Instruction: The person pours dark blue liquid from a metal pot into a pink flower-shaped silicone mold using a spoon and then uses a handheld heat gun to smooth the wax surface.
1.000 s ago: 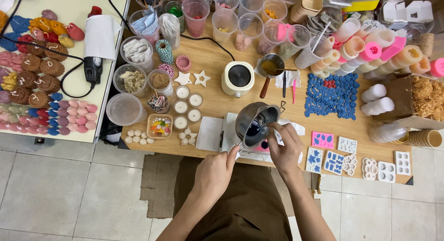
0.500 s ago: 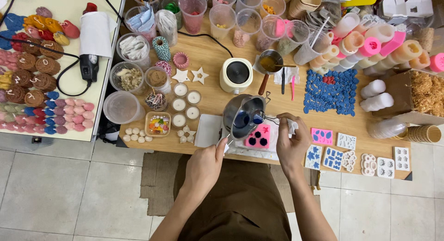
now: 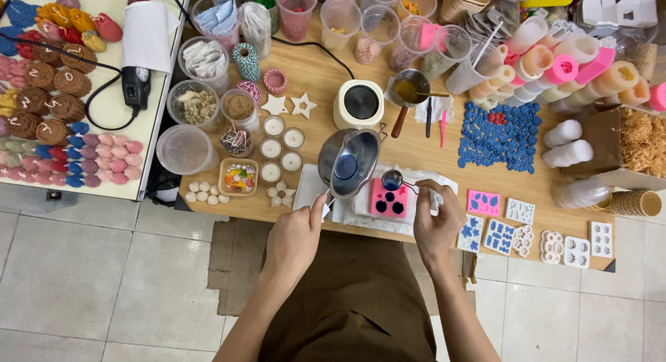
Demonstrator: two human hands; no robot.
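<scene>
The pink mould (image 3: 388, 199) lies near the tabletop's front edge, between both hands. The right hand (image 3: 437, 223) grips a spoon (image 3: 393, 180) over it. The left hand (image 3: 295, 240) grips the metal pitcher (image 3: 349, 162), tilted just left of the mould.

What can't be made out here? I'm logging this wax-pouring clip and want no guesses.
All in the head view:
- Left hand: its grip on the metal pitcher handle is hidden by the hand itself.
- Right hand: the spoon handle is mostly covered by the fingers.
- Pink mould: cavity fill levels are too small to tell.
- Cups along the top edge are cut off.
</scene>
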